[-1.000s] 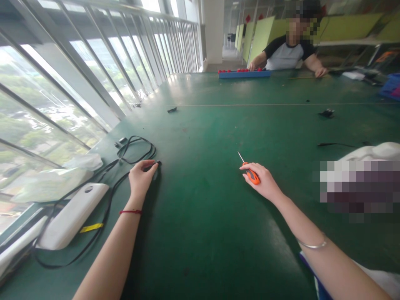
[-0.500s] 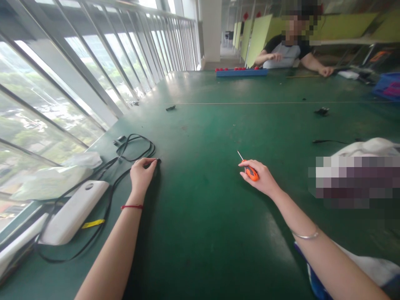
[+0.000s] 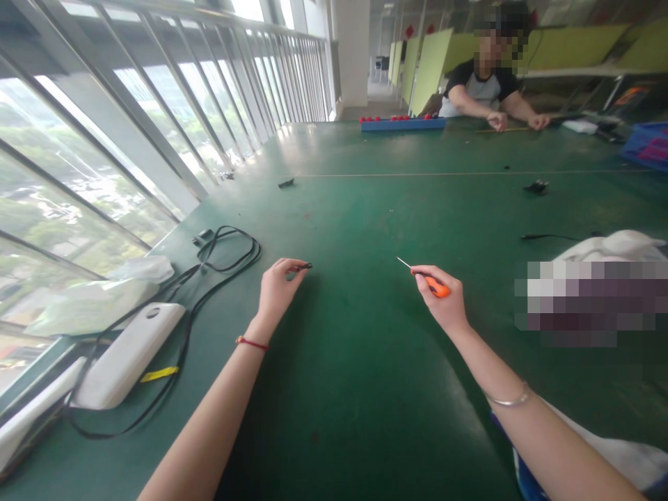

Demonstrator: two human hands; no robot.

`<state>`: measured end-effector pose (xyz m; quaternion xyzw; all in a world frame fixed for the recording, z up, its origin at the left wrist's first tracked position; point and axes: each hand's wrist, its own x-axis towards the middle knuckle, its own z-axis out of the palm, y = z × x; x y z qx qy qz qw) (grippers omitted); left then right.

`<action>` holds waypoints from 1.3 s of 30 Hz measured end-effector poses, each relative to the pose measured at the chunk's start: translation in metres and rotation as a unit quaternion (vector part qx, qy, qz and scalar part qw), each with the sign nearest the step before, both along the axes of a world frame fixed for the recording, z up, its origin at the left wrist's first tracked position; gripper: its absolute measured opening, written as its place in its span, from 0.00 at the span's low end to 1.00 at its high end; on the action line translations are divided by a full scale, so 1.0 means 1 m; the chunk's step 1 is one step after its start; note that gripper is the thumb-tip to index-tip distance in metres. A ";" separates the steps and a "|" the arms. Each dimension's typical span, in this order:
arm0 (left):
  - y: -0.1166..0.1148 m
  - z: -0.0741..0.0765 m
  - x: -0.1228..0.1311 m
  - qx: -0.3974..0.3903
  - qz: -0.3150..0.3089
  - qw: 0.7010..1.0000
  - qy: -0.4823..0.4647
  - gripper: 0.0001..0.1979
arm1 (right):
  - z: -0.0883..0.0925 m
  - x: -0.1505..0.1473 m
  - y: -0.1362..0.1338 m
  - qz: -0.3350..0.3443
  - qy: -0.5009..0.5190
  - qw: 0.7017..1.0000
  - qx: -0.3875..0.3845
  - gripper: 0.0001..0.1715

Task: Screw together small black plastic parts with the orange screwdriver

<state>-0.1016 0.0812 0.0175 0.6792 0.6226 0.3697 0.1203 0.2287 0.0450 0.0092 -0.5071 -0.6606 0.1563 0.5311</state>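
My left hand (image 3: pixel 282 280) pinches a small black piece (image 3: pixel 307 266) between thumb and fingertips, above the green table (image 3: pixel 344 390). The piece is too small to identify. To the right, my right hand (image 3: pixel 442 296) is closed on the orange and dark handle of a screwdriver (image 3: pixel 437 286). Its thin metal shaft points up and left, toward the middle of the table. The two hands are apart, and the screwdriver tip does not touch the black piece.
Left of my left hand lie a looped black cable (image 3: pixel 229 268), a white case (image 3: pixel 130 355) and a yellow tag (image 3: pixel 159 374). A white bundle (image 3: pixel 621 243) sits right. Farther off are a blue strip with red knobs (image 3: pixel 401 124) and a seated person (image 3: pixel 480 90).
My left hand has moved right with the black piece, away from the cable. My right hand has turned the screwdriver flatter and shifted slightly right. The person's hands have come closer together.
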 end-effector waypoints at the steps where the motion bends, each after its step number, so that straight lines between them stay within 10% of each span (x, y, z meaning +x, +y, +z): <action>1: 0.001 0.001 0.018 -0.006 -0.041 0.999 -0.005 0.08 | 0.000 -0.002 -0.002 -0.009 0.013 1.000 -0.002 0.08; 5: 0.007 -0.001 0.084 -0.042 -0.142 0.988 -0.054 0.06 | -0.001 -0.014 -0.008 -0.042 0.058 0.997 -0.010 0.08; 11: 0.011 -0.011 0.130 -0.042 -0.126 0.985 -0.112 0.06 | 0.001 -0.040 -0.022 -0.108 0.123 0.986 -0.009 0.06; 39: 0.004 -0.013 0.132 -0.033 -0.163 0.981 -0.099 0.06 | 0.015 -0.045 -0.037 -0.090 0.059 0.994 0.033 0.02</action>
